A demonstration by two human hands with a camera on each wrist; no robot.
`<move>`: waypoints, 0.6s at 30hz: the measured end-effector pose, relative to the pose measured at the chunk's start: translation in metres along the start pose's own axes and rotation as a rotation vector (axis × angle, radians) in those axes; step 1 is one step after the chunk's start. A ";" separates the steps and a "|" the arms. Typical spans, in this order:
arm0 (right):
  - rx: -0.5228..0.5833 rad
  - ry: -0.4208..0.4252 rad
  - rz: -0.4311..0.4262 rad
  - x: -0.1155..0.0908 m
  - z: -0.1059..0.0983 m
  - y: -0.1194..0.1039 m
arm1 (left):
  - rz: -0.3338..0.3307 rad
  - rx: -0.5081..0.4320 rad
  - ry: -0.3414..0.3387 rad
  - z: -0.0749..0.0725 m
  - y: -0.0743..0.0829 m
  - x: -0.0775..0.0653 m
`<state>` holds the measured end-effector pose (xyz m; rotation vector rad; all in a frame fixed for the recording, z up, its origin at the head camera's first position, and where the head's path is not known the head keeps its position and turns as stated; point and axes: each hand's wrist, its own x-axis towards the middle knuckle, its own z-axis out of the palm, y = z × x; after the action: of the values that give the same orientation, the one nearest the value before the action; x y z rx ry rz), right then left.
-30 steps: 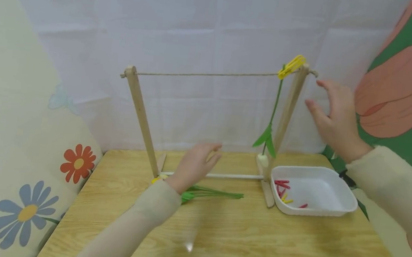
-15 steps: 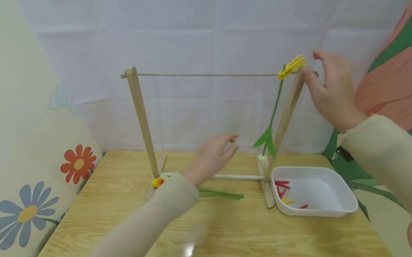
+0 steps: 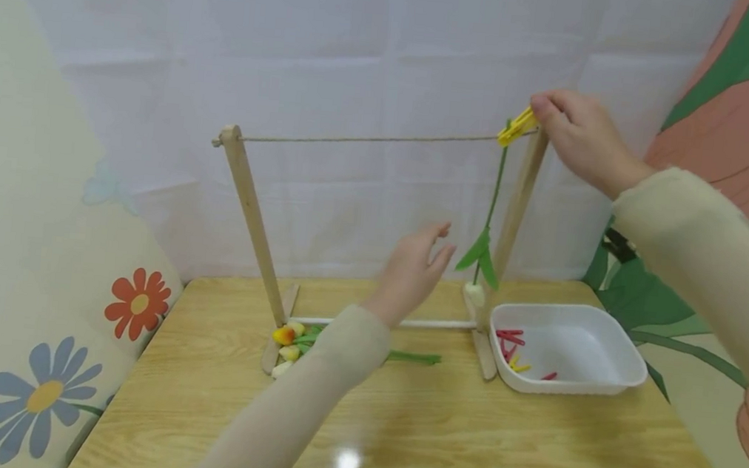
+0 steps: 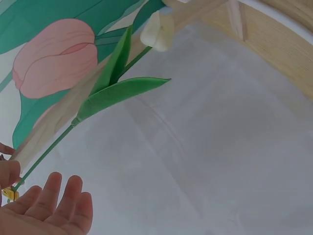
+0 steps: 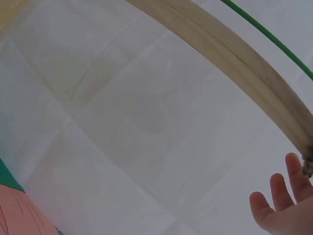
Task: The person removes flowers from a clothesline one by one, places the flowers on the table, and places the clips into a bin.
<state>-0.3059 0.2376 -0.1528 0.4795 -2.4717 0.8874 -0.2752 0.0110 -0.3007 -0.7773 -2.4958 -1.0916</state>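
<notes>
A white tulip (image 3: 474, 295) with green leaves (image 4: 115, 93) hangs head down from the rope (image 3: 369, 139). Its stem end is caught in a yellow clothespin (image 3: 516, 127) beside the right post of a wooden frame. My right hand (image 3: 583, 137) pinches the handle end of that clothespin between thumb and index finger. In the right wrist view its other fingers (image 5: 281, 191) stand loose near the post. Below the rope, left of the hanging tulip, my left hand (image 3: 411, 271) is held in the air, fingers loosely extended, holding nothing.
Several tulips (image 3: 290, 336) lie on the wooden table (image 3: 437, 433) by the left post (image 3: 250, 208), partly behind my left sleeve. At the right, a white plastic tray (image 3: 630, 368) holds red clothespins (image 3: 509, 336) and yellow ones (image 3: 519, 365). White cloth hangs behind the frame.
My right hand has moved left from beside the post and taken hold of the clothespin. The left hand has moved up and right, away from the lying tulips towards the hanging one.
</notes>
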 end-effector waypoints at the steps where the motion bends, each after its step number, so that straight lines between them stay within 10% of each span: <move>1: 0.007 -0.017 0.021 0.001 -0.001 0.000 | -0.002 -0.011 0.006 0.001 0.002 0.002; 18: 0.018 -0.025 0.073 0.002 -0.003 0.000 | -0.027 -0.234 0.106 0.022 0.032 0.036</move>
<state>-0.3068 0.2394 -0.1503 0.4116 -2.5200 0.9391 -0.2867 0.0583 -0.2793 -0.7278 -2.3249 -1.4151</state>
